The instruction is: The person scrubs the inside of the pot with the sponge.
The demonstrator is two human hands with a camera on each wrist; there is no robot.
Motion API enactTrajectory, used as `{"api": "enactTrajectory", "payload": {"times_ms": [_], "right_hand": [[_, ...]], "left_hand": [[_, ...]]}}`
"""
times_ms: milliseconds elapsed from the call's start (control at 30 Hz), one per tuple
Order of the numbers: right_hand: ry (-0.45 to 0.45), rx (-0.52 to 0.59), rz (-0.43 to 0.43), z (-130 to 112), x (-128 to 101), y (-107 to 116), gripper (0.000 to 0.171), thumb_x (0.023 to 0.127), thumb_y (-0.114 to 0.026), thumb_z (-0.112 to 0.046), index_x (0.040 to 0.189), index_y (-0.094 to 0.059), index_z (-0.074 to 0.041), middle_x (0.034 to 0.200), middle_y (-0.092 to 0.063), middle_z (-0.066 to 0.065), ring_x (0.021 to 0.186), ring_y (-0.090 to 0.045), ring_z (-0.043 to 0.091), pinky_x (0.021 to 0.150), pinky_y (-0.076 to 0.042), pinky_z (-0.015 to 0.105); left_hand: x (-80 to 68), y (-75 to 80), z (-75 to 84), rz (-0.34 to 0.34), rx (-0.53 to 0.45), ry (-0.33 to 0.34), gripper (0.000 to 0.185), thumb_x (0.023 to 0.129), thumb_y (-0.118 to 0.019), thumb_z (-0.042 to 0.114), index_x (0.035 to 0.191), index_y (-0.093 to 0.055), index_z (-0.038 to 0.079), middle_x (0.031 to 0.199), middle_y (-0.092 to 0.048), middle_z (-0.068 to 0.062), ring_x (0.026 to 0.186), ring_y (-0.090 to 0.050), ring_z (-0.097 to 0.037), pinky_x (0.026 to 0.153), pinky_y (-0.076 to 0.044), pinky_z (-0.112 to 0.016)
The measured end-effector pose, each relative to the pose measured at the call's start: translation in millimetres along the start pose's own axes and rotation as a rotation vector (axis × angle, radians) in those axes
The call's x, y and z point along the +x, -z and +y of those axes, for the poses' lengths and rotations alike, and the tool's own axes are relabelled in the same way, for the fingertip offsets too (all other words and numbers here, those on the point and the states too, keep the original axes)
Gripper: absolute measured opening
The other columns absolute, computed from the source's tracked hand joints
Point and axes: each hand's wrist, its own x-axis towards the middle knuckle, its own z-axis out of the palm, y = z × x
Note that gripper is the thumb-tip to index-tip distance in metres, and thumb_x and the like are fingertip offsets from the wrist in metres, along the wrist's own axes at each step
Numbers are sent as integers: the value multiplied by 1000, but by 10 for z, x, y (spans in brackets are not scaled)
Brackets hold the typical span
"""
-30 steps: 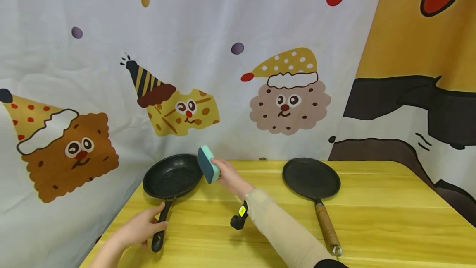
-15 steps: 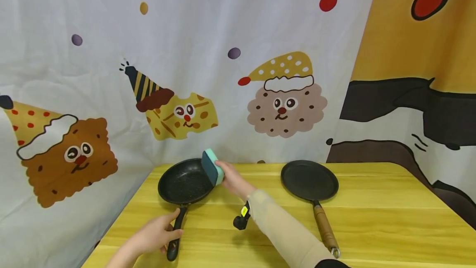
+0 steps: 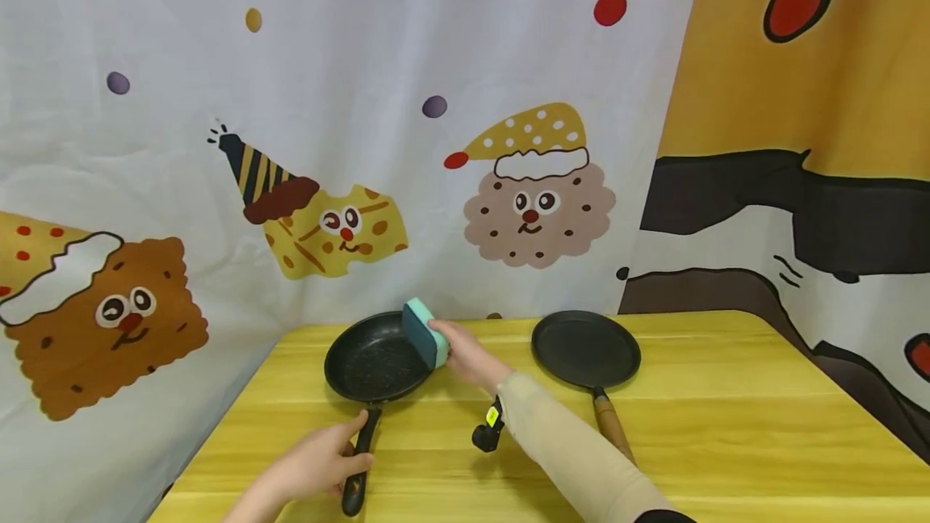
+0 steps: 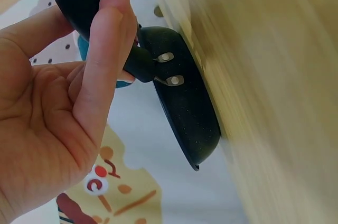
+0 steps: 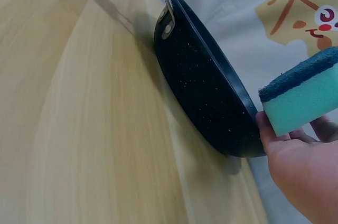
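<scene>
My left hand grips the black handle of a deep frying pan at the left of the table. In the left wrist view its fingers bend round that handle, and the pan's riveted side shows beyond. My right hand holds a sponge, mint green with a dark scouring side, at the pan's right rim. The dark side faces the pan. In the right wrist view the sponge is beside the rim of the pan; whether it touches, I cannot tell.
A flat black griddle pan with a wooden handle lies to the right on the yellow wood table; my right sleeve hides the handle's end. A printed cloth hangs behind the table's back edge.
The frying pan has moved right with my left hand, closer to the griddle pan. The sponge has moved right too and now overlaps the pan's right rim in view. My head view has turned slightly right.
</scene>
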Motion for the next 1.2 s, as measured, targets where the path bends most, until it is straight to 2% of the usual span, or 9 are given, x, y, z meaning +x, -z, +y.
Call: {"api": "enactTrajectory", "payload": {"times_ms": [100,267,333,500,700,967,1100,1200], "right_hand": [[-11,-13,-26,-27,-24,69,51,103,-43,-26,141,-39,7,116,-54,9,92,-54,13,82,-46,26],[-34,-55,-33,-72,-73,186,52,103,-44,-24,143,-36,7,138,-44,16,115,-47,19,103,-37,36],[-35,-85,-35,-90,-101,230,54,102,-46,-25,144,-36,8,141,-41,19,120,-44,21,106,-34,39],[-25,-167,-86,-134,-184,354,52,103,-43,-26,142,-38,8,138,-44,20,116,-46,22,102,-37,39],[-31,-208,-97,-219,-326,582,52,104,-40,-27,144,-35,6,140,-41,18,121,-44,20,106,-32,39],[-5,-258,-89,-318,-453,731,48,103,-45,-27,135,-42,8,123,-50,14,103,-52,16,95,-40,35],[-9,-269,-76,-339,-487,823,48,104,-44,-27,136,-41,8,125,-49,14,107,-50,18,96,-40,35],[-18,-285,-41,-368,-518,879,48,104,-43,-27,140,-40,6,134,-45,17,117,-47,21,103,-37,40]], "left_hand": [[29,-31,47,-2,23,-1,78,94,-64,29,145,-26,-16,57,-57,-4,47,-56,-22,53,-46,-33],[89,-99,145,-8,36,-7,77,94,-64,30,145,-26,-15,56,-57,-4,45,-54,-19,50,-43,-32],[116,-128,180,-15,33,-9,77,94,-64,29,145,-27,-15,56,-57,-4,44,-52,-17,49,-43,-32],[186,-203,243,-22,44,-9,75,94,-64,29,145,-29,-14,55,-57,-4,44,-52,-17,49,-42,-32],[314,-306,363,-28,49,-28,76,94,-65,30,146,-29,-12,55,-57,-4,44,-52,-16,49,-42,-32],[417,-400,493,-29,97,-75,74,94,-64,30,145,-31,-13,52,-55,-2,42,-50,-13,47,-39,-29],[465,-432,572,-37,126,-72,75,94,-64,31,145,-30,-12,53,-56,-3,43,-51,-15,49,-39,-29],[512,-451,627,-41,146,-73,75,94,-64,31,146,-29,-12,54,-58,-3,45,-55,-18,50,-41,-29]]}}
